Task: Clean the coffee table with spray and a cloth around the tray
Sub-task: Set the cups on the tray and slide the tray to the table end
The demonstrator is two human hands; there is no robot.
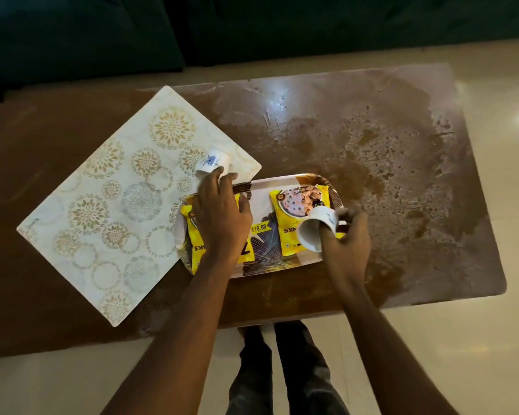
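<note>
Cups fill both hands as I watch from the head camera. My left hand (219, 217) curls its fingers round the left cup (213, 163), a white one with a blue flower, above the tray's far left corner. My right hand (348, 235) grips the right cup (315, 229), tipped on its side over the tray's right end. The tray (282, 182) sits on the coffee table (387, 163) near its front edge, carrying two yellow snack packets (294, 211), its left end over a patterned placemat (117, 205). Whitish smears cover the tabletop's right part.
</note>
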